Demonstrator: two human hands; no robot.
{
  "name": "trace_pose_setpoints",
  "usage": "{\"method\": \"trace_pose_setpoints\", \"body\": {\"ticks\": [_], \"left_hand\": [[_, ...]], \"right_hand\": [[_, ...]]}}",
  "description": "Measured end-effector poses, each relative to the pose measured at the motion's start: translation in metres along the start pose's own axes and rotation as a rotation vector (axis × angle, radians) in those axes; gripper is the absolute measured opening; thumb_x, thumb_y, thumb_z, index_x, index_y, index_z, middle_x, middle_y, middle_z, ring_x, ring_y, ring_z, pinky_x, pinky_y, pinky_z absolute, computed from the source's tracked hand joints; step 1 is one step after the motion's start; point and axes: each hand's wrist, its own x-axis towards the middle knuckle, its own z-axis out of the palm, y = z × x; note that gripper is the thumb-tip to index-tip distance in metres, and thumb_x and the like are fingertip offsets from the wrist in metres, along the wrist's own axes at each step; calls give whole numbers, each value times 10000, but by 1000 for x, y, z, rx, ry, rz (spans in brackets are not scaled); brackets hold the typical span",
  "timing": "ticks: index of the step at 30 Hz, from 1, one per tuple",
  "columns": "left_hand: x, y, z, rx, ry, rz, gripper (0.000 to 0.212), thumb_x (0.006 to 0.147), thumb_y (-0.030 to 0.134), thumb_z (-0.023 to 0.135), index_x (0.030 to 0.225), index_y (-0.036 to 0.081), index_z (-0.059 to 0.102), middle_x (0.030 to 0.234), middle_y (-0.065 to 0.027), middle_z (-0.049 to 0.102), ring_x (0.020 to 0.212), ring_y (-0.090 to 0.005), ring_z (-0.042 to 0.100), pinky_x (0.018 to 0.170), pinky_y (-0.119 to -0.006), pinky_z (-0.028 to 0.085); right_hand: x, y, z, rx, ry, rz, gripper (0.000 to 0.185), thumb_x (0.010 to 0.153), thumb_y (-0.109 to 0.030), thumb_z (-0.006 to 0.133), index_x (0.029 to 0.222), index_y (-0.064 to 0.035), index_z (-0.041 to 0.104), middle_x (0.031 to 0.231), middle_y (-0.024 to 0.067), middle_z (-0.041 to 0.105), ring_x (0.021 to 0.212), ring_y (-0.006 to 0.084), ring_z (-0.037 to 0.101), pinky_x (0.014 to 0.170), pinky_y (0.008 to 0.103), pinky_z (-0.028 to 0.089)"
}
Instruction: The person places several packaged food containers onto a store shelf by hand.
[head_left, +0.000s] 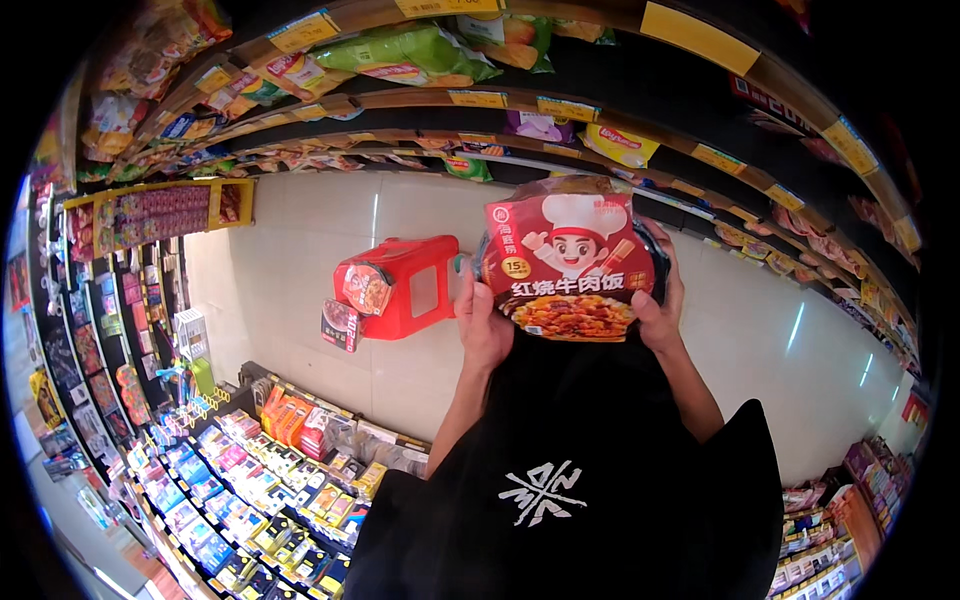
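Between my two hands I hold a red package of instant rice (574, 262), its front turned up to the camera. A cartoon chef and a picture of a meat dish are printed on it, with writing. My left hand (484, 319) grips its left side, the thumb on the front edge. On the opposite side my right hand (660, 304) has its thumb near the lower right corner and its fingers behind the black rim. Beyond my left hand a red plastic shopping basket (439, 289) stands on the floor. A round-lidded food package (367, 289) and a dark box (341, 326) show at its left end.
Tall shelves with bags of potato chips (409, 56) and yellow price tags (701, 37) curve across the top. Racks of small packaged goods (292, 487) stand at lower left, with hanging items (135, 300) at far left. Light floor tiles (300, 322) lie between. More shelving (821, 536) rises at lower right.
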Motion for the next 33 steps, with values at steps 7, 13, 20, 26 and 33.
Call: {"method": "trace_pose_setpoints", "body": {"ticks": [7, 13, 20, 26, 33], "left_hand": [[0, 0, -11, -213, 11, -94, 542, 882, 401, 440, 1248, 20, 319, 1229, -122, 442, 1130, -261, 444, 953, -425, 359], [-4, 5, -1, -274, -109, -160, 867, 720, 483, 626, 1332, 19, 224, 1343, -138, 310, 1220, -272, 342, 983, -444, 330], [-10, 30, -24, -20, -150, -99, 647, 685, 386, 694, 1221, 124, 444, 1355, -195, 281, 1248, -341, 284, 1004, -469, 293], [-16, 60, -3, 400, -321, 111, 437, 731, 439, 626, 1137, 308, 529, 1365, -273, 205, 1279, -444, 135, 1027, -523, 178], [-35, 63, 4, 359, -181, 45, 517, 737, 450, 625, 1208, 303, 468, 1365, -296, 182, 1281, -447, 131, 1022, -517, 159]], "right_hand": [[-9, 12, 4, -297, -194, -396, 379, 718, -287, 604, 964, -9, 530, 1225, 237, 384, 1107, 392, 366, 946, 477, 258], [-9, 0, 5, -352, -272, -500, 356, 694, -296, 601, 939, -42, 557, 1206, 247, 417, 1107, 411, 363, 934, 498, 263], [-6, -4, 15, -278, -387, -479, 508, 720, -403, 567, 1091, -65, 493, 1285, 261, 321, 1196, 450, 258, 970, 538, 186], [-5, -8, 21, -159, -461, -436, 601, 745, -371, 562, 1245, -101, 367, 1324, 276, 238, 1238, 452, 203, 997, 547, 130], [-9, -12, 20, -75, -502, -362, 687, 746, -377, 573, 1313, -106, 298, 1334, 309, 196, 1255, 439, 196, 1002, 516, 154]]}}
